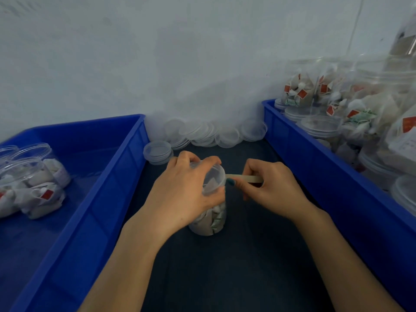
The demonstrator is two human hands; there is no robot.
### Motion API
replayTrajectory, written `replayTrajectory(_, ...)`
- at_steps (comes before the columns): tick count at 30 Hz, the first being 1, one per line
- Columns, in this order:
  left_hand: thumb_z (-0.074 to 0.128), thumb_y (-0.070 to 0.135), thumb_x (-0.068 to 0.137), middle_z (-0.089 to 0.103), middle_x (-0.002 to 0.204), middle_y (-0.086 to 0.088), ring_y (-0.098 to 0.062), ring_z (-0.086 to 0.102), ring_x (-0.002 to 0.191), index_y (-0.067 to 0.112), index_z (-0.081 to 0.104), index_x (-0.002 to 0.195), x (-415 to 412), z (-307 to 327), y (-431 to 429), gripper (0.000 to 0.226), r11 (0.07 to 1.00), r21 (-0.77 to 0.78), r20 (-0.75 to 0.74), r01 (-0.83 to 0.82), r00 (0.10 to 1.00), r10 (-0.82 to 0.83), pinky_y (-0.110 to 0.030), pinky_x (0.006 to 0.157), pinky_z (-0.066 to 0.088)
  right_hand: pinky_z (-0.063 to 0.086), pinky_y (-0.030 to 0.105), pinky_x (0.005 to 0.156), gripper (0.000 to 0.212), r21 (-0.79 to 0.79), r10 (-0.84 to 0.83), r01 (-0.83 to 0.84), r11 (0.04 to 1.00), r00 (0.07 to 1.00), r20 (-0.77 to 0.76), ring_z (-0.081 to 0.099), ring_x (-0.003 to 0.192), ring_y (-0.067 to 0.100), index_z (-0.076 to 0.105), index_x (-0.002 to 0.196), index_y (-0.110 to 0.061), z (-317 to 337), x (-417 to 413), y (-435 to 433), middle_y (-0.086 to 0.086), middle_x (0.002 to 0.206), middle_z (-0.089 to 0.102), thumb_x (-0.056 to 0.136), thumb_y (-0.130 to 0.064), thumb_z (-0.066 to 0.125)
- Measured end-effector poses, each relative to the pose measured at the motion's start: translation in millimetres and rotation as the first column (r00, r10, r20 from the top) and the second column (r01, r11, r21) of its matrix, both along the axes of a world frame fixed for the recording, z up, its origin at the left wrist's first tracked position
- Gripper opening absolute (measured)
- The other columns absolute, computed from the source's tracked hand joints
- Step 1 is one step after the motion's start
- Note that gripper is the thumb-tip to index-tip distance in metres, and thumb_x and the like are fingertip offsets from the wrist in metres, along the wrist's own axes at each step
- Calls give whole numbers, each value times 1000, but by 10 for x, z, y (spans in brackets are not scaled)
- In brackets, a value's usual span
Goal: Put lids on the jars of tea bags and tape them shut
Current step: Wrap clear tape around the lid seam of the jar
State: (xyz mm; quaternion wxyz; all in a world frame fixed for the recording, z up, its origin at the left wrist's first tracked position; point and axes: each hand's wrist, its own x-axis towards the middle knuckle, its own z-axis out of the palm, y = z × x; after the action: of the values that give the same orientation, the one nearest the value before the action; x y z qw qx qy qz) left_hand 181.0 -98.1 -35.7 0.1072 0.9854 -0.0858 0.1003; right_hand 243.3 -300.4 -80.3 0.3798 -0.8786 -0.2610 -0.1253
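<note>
Jar [207,224] — left hand [180,194] grips it, right hand [270,188] pinches tape [244,178] — labels unreadable.

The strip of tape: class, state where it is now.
In the head view, just right of centre, the strip of tape stretches from the lidded jar, held by the left hand, to the right hand pinching it.

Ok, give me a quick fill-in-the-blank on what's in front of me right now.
1. The left hand grips the jar, whose lid is already ____.
2. The right hand pinches a strip of ____ stretched to the lid.
3. The bin left of the jar is coloured ____.
Missing words: on; tape; blue.
</note>
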Motion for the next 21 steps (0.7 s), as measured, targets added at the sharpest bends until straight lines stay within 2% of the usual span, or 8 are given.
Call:
replayTrajectory(4,56,56,79,37,135,9,-13,39,124,46,39,133,71,-28,-27,58,997,-67,-20,31,999,-32,-29,88,41,51,33,61,30,-53,42,-47,997,996,-83,64,62,4,58,80,-29,13,9,-23,-19,64,70,88,-58,60)
replayTrajectory(7,51,63,72,37,132,14,-9,37,124,46,40,128,109,-92,-41,59,993,-115,8,19,1000,-18,-26,83,34,49,35,59,26,-90,50,-64,994,987,-151,60,60,7,60,83,-32,-4,28,10,-10,64,67,92,-57,56)
replayTrajectory(11,42,86,72,44,122,18,-5,42,113,50,44,116,144,-149,-75,57,992,-121,116,-33,992,47,-25,69,34,46,39,60,44,-87,103,-114,990,987,-125,54,60,8,63,83,-30,-9,30,-7,-6,65,60,85,-70,45)
replayTrajectory(13,41,88,71,45,119,18,-4,43,110,51,47,113,160,-166,-74,57,988,-149,140,-28,989,50,-24,67,35,44,38,58,54,-57,147,-155,986,982,-121,53,59,9,64,82,-29,10,23,-47,-5,65,59,86,-78,40)
replayTrajectory(14,42,86,71,45,118,19,-3,43,109,51,48,113,166,-173,-66,55,986,-165,145,-12,989,37,-24,68,35,44,41,58,53,-44,163,-168,985,981,-106,53,59,11,63,82,-30,23,28,-68,-4,65,58,87,-76,38)
replayTrajectory(16,47,79,74,45,118,20,-2,43,109,51,49,114,167,-177,-39,49,982,-187,150,27,989,2,-23,70,37,43,40,63,40,-55,150,-150,987,989,5,52,60,12,63,81,-32,39,46,-108,-5,65,56,94,-63,41)
replayTrajectory(19,52,69,76,47,118,20,-3,47,112,49,53,114,167,-150,6,44,971,-224,143,87,988,-56,-28,82,45,31,34,81,31,-153,-5,55,987,951,310,46,63,4,62,81,-29,37,41,-102,-12,64,52,95,-51,44)
replayTrajectory(21,60,63,76,50,119,19,-4,49,112,45,56,116,171,-127,40,44,958,-254,129,133,986,-103,-29,90,46,24,34,79,31,-160,-81,155,975,916,392,42,65,3,60,81,-29,34,7,-43,-15,65,49,94,-52,45)
